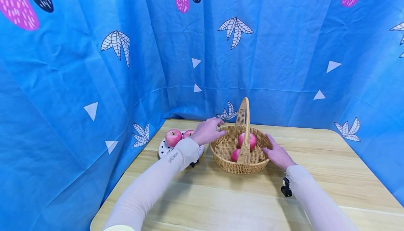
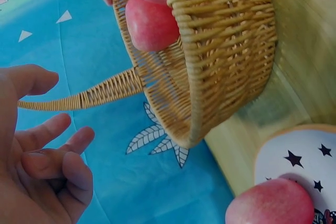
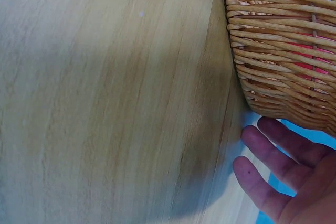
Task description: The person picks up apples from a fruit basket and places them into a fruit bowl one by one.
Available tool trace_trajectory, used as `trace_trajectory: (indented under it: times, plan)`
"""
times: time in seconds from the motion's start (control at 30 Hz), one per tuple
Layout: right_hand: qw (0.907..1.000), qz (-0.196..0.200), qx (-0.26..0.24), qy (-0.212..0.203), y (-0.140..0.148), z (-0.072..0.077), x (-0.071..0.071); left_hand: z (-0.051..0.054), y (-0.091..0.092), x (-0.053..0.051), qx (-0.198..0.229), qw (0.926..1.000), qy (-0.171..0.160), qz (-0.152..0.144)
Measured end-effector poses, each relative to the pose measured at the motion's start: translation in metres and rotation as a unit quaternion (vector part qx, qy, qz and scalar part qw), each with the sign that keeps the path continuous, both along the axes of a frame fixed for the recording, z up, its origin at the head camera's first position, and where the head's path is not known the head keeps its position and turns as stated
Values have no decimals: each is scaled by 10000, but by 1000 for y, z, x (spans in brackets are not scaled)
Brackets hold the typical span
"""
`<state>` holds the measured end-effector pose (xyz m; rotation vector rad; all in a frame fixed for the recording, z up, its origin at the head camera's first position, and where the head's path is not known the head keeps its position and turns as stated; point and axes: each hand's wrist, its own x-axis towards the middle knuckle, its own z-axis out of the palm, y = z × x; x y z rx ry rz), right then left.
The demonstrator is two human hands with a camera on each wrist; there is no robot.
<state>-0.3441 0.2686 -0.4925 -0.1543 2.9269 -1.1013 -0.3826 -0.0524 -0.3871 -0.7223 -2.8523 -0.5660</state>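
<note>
A wicker basket (image 1: pixel 221 162) with a tall arched handle stands upright on the table, holding two red apples (image 1: pixel 251 141). My left hand (image 1: pixel 206 131) is in the air by the basket's left rim, fingers loosely bent and holding nothing. The left wrist view also shows that left hand (image 2: pixel 42 166) apart from the basket. At the right rim, my right hand (image 1: pixel 278 155) holds the basket, thumb over the edge and fingers along the outside. In the right wrist view several fingers (image 3: pixel 273 156) extend beside the wicker wall; the thumb is hidden there.
Left of the basket is a white plate (image 1: pixel 162 150) with black stars. Apples (image 1: pixel 173 137) lie on it, partly behind my left arm. The light wooden table (image 1: pixel 233 203) meets a blue patterned curtain (image 1: pixel 271 55) at the back and left.
</note>
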Motion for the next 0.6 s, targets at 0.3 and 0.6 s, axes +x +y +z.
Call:
trace_trajectory:
  times: [0.3, 0.6]
  plan:
    - [10000, -16, 39, -15, -1, 2, 2, -3, 15, 6, -146, 9993, -271, -213]
    - [10000, -13, 42, -83, -2, 3, 3, -13, 26, 9, -295, 9975, -378, -515]
